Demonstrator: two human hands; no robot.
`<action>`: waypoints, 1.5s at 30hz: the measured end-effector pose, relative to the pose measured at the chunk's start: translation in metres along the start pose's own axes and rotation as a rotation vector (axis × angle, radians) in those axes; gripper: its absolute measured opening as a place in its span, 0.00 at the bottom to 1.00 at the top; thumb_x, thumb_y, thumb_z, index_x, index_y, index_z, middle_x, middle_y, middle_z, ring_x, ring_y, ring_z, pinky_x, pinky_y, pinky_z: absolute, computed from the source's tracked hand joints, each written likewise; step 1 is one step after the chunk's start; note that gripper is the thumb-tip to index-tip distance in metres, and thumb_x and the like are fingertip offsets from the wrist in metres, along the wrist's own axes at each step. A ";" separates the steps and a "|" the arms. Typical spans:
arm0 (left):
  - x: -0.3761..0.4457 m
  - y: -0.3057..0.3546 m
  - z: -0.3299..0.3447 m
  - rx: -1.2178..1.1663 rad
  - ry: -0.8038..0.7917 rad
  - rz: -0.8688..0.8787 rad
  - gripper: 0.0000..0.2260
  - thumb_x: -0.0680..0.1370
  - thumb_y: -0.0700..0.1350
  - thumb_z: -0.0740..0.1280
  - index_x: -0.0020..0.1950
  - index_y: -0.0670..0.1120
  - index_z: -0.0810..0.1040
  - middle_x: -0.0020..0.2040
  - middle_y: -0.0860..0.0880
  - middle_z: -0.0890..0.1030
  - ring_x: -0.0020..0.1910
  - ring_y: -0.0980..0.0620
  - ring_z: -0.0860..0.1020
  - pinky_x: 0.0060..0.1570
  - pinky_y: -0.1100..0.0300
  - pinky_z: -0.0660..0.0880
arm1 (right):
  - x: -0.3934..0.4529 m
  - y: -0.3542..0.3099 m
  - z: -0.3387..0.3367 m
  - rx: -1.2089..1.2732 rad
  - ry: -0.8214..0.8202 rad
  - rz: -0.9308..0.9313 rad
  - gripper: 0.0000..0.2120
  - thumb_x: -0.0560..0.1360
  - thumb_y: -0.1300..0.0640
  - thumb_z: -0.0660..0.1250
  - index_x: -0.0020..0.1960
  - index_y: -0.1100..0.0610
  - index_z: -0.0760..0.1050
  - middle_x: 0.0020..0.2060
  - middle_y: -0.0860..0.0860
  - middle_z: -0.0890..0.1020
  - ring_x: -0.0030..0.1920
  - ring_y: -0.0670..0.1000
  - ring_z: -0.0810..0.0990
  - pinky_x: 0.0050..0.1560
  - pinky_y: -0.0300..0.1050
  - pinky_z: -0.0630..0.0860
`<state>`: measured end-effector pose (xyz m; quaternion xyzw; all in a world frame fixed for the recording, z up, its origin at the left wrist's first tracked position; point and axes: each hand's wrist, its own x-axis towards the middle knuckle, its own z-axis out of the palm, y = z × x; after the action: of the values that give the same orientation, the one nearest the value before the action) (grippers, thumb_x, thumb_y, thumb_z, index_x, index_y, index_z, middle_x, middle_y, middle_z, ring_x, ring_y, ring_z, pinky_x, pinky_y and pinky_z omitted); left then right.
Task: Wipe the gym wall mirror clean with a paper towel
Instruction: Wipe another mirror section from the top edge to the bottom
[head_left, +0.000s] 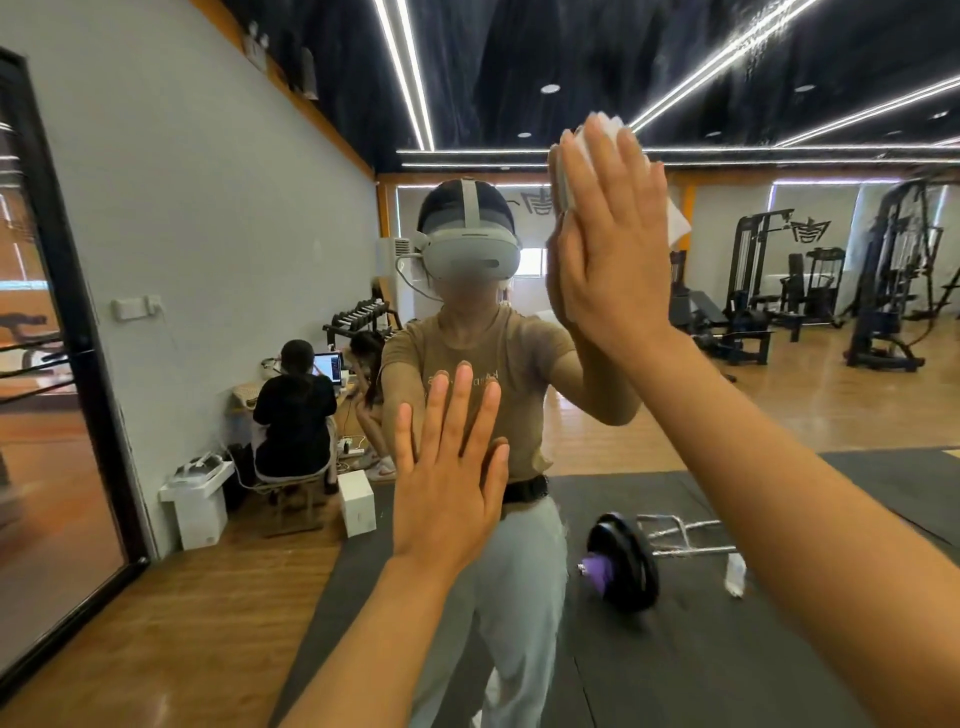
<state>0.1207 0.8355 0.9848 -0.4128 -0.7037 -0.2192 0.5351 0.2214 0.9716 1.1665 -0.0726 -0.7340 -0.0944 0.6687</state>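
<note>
Mirror glass fills nearly the whole head view, a wall-sized pane that both of the person's bare hands are laid against. Nearest, the left hand lies flat on the pane at lower centre, palm forward, its straight fingers slightly fanned and holding nothing. Higher and to the right, the right hand presses a folded white paper towel against the glass; its fingers are straight and close together, and the towel's edges show above the fingertips and past the right side of the palm. Whether the thumb hooks round the towel cannot be told.

Reflected just behind the hands stands the person, in a grey headset, a brown T-shirt and light trousers, the mirrored palms meeting the real ones. On the reflected dark floor mat to the right lies a barbell with a black plate, with a small clear bottle near it.

Farther back on the left, a seated person in black faces an open laptop, white boxes standing on the wood floor beside the stool. Beyond them is a dumbbell rack. Far right, black weight machines line the room under bright ceiling light strips. A black-framed glass door stands at the far left.
</note>
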 end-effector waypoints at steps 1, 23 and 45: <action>0.000 0.000 -0.001 0.002 -0.001 0.002 0.27 0.84 0.53 0.53 0.82 0.48 0.52 0.82 0.44 0.49 0.81 0.44 0.48 0.79 0.43 0.44 | -0.004 -0.004 0.003 0.006 0.016 0.027 0.25 0.83 0.60 0.55 0.79 0.58 0.60 0.78 0.58 0.61 0.79 0.59 0.54 0.79 0.53 0.43; -0.004 -0.039 -0.044 -0.131 -0.079 -0.118 0.28 0.83 0.51 0.52 0.83 0.47 0.52 0.83 0.46 0.46 0.82 0.47 0.46 0.78 0.46 0.42 | -0.111 -0.011 0.000 -0.048 -0.270 -0.265 0.29 0.81 0.61 0.60 0.80 0.58 0.57 0.80 0.57 0.57 0.80 0.59 0.53 0.79 0.61 0.49; -0.038 -0.094 -0.033 0.010 -0.158 -0.060 0.29 0.84 0.53 0.51 0.83 0.46 0.49 0.83 0.45 0.48 0.81 0.46 0.48 0.77 0.44 0.49 | -0.240 -0.053 0.025 -0.024 -0.399 -0.418 0.31 0.79 0.57 0.60 0.80 0.54 0.56 0.80 0.51 0.57 0.80 0.55 0.55 0.78 0.58 0.54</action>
<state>0.0661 0.7451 0.9725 -0.4048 -0.7568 -0.1982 0.4733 0.2078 0.9304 0.9235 0.0553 -0.8490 -0.2225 0.4761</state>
